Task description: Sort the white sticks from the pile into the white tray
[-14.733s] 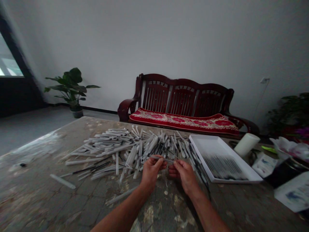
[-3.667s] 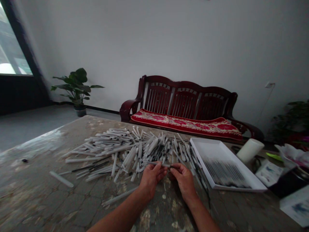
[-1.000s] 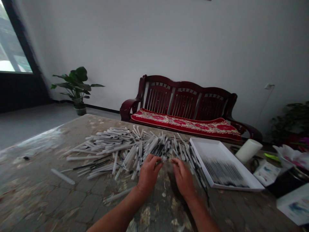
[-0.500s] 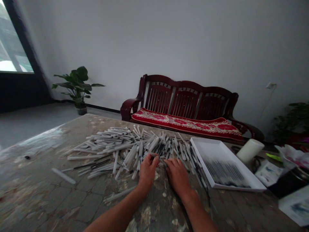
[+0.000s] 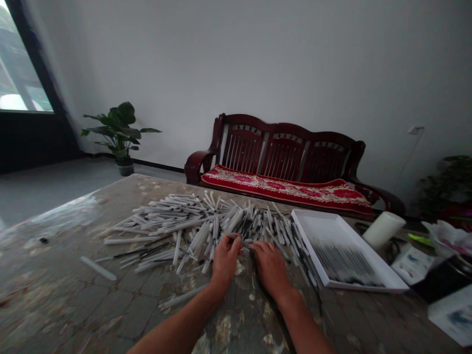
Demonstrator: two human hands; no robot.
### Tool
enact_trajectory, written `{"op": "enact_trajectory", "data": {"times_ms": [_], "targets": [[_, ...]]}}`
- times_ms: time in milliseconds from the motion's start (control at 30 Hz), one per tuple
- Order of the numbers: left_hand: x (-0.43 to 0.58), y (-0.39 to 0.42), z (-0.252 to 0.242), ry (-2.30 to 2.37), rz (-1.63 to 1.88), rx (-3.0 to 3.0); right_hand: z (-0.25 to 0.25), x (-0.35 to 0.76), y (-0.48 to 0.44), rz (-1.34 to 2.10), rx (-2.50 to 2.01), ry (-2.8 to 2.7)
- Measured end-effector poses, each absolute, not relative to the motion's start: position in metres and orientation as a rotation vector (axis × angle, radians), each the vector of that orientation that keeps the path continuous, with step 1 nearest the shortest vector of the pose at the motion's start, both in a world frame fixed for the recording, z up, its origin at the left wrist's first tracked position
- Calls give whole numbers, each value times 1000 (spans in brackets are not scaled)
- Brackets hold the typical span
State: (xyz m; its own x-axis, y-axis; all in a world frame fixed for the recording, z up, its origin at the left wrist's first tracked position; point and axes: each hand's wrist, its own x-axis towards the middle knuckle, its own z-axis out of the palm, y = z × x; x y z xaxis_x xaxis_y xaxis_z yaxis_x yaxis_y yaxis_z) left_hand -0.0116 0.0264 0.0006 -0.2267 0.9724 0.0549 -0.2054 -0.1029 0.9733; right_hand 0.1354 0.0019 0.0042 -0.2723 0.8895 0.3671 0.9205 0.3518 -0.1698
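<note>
A heap of thin white tubes with black bristle tips, probably small brushes (image 5: 206, 226), lies criss-crossed on the stone-like table top (image 5: 62, 275). My left hand (image 5: 225, 260) rests at the heap's front edge, its fingers pinching a thin white brush (image 5: 236, 239). My right hand (image 5: 270, 265) lies close beside it, with its fingertips reaching that brush's dark end. Whether the right fingers grip it is hidden. A single loose white tube (image 5: 180, 296) lies just under my left wrist.
A white tray (image 5: 354, 286) to the right holds rows of black-tipped brushes (image 5: 344, 258). Beyond it are a white cylinder (image 5: 383, 229) and printed papers (image 5: 412, 264). Another loose tube (image 5: 98, 268) lies left. A dark wooden bench (image 5: 283, 157) stands behind the table.
Both hands have dropped lower and moved closer together at the heap's front edge, with the right hand flatter than before. The view has shifted slightly.
</note>
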Motion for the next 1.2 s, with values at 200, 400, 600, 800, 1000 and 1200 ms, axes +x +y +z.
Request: {"op": "enact_trajectory", "data": {"times_ms": [200,400,600,800,1000,1200], "targets": [[-11,26,1,1152,1523,960,9,137,-2,-158,-1721,-2161],[-10,28,-2,1121,1512,930,7,144,1,-106,-1759,-2116],[-8,28,-1,1051,1462,794,-1,149,1,109,-1633,-1868],[-5,26,3,994,1399,707,3,147,-5,167,-1487,-1836],[-4,22,1,969,1386,750,2,144,-6,135,-1405,-1834],[-1,19,2,946,1357,721,1,145,-9,99,-1386,-1821]]}}
